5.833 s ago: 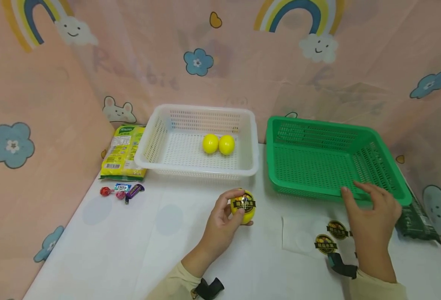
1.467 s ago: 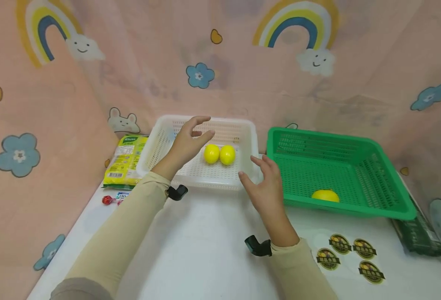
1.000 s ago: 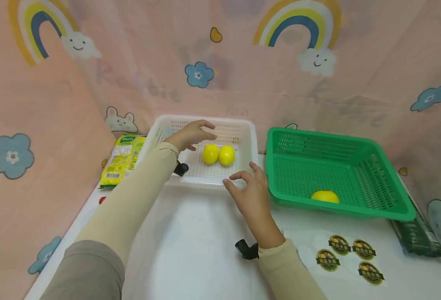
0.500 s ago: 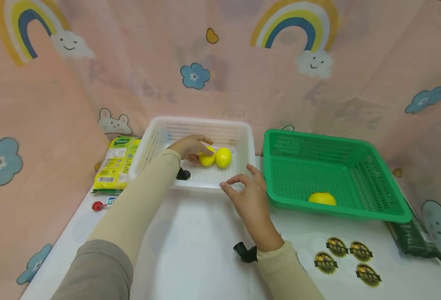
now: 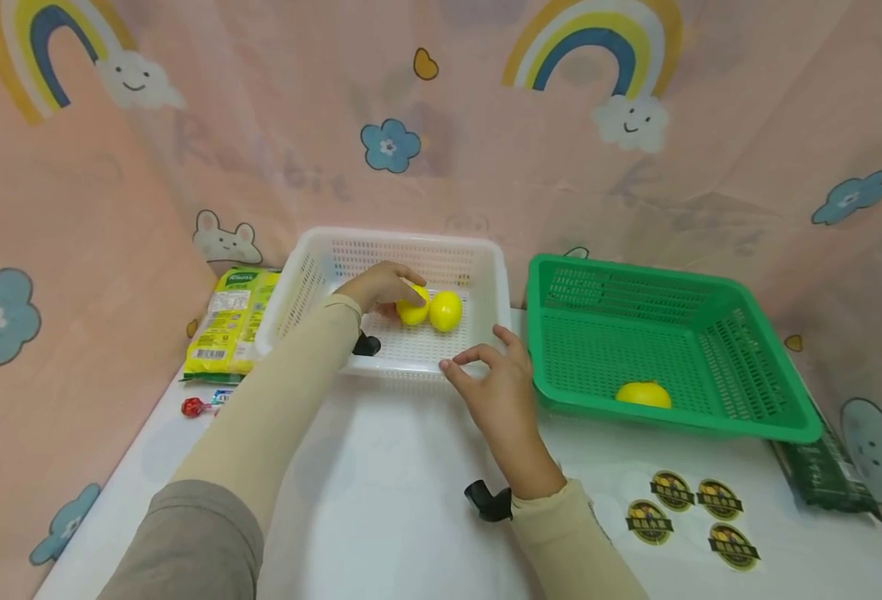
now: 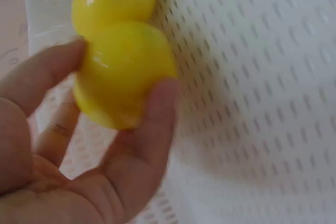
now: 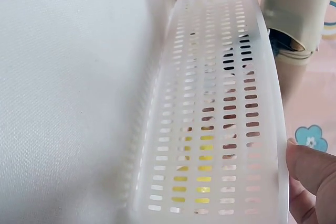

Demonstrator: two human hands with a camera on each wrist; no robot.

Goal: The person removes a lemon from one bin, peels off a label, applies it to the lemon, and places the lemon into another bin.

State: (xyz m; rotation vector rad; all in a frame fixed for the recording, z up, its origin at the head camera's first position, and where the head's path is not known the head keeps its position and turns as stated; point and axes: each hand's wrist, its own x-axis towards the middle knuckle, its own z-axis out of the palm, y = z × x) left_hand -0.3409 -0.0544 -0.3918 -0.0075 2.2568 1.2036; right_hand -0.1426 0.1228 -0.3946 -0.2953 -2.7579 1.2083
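Where left hand [image 6: 68,171] closes: lemon [image 6: 123,72].

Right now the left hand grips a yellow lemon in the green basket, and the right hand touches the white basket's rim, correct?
Not quite: the left hand grips the yellow lemon in the white basket, not the green basket, as the head view shows. The right hand does touch the white rim.

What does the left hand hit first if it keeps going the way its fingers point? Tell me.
Probably the second yellow ball: the left hand grips one yellow ball in the white basket, and the other lies right beyond it, seemingly touching.
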